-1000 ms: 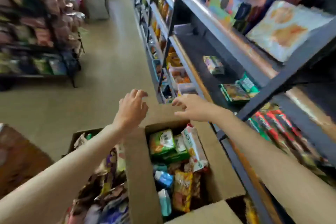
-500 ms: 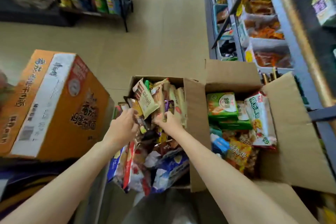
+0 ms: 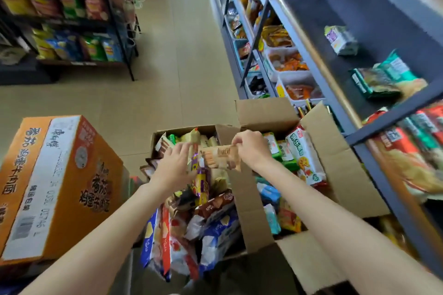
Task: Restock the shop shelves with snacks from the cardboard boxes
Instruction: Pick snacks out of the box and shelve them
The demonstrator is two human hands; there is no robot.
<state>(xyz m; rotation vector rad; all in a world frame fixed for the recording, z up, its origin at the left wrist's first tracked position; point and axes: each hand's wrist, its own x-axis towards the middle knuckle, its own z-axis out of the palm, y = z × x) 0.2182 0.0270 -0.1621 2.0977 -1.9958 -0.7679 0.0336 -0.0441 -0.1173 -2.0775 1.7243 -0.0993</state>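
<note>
A biscuit packet (image 3: 220, 157) is pinched by the right hand (image 3: 249, 148); the left hand (image 3: 176, 165), fingers spread, should be kept steadying the other packets (image 3: 199, 199) in the cardboard box (image 3: 249, 211).

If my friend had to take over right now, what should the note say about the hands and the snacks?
Right hand: pinching a tan biscuit packet by its end, lifted over the left cardboard box.
Left hand: open, fingers spread beside that packet, holding nothing that I can see.
Both open boxes are full of snacks; the right cardboard box sits against the shelves.
Done: one packet picked out.
Left: put it on a shelf, then keep emptying both boxes. The shelf on the right has lots of bare room.
</note>
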